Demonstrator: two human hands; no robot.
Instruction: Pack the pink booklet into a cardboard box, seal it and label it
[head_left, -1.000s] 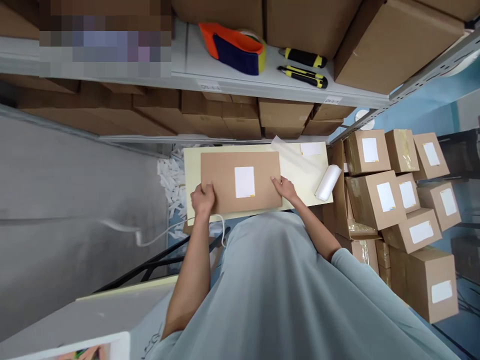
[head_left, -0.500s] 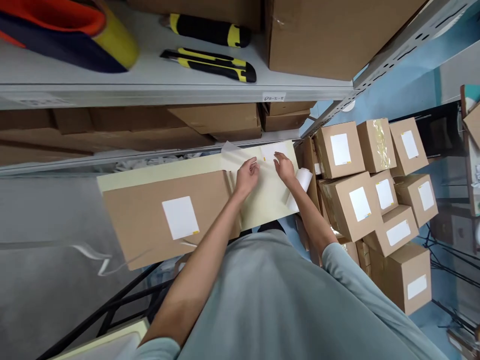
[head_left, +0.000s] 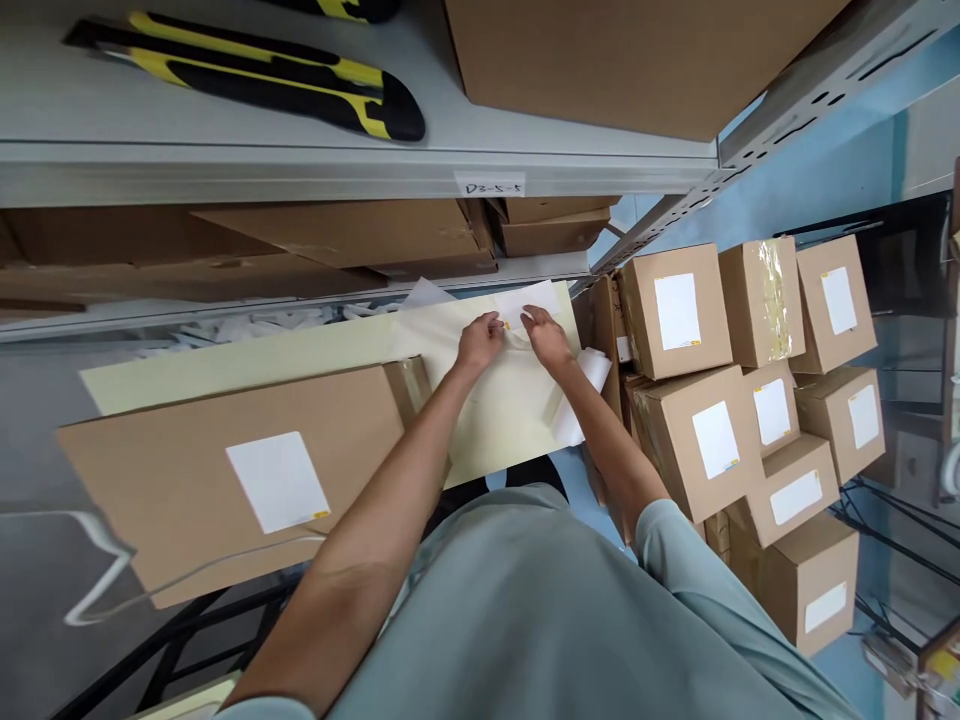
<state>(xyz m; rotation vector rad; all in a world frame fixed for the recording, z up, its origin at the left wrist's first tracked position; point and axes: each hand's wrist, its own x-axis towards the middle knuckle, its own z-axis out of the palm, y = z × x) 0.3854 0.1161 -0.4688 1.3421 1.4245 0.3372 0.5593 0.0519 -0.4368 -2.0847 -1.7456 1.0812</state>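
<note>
A white label [head_left: 531,296] with a small yellow mark lies at the far right part of a pale yellow board [head_left: 480,440]. My left hand [head_left: 480,342] is closed, its fingertips pinched at the label's near left edge. My right hand [head_left: 545,338] has its fingers curled together on the label's near edge, a short way to the right. Thin translucent sheeting [head_left: 431,325] spreads beneath and left of my hands. It runs to a loose white roll [head_left: 585,395] beside my right forearm. Exactly what sits between the fingertips is hard to make out.
A labelled cardboard box [head_left: 202,450] lies on the board's left side. Several labelled boxes [head_left: 679,310] are stacked to the right. Above the board, a metal shelf [head_left: 300,175] carries a yellow-black utility knife [head_left: 277,80] and a large carton [head_left: 630,60].
My hands have closed in on the label's near edge, the right one drawing its fingers together. The view has shifted, so the shelf knife and the left box appear larger and further left.
</note>
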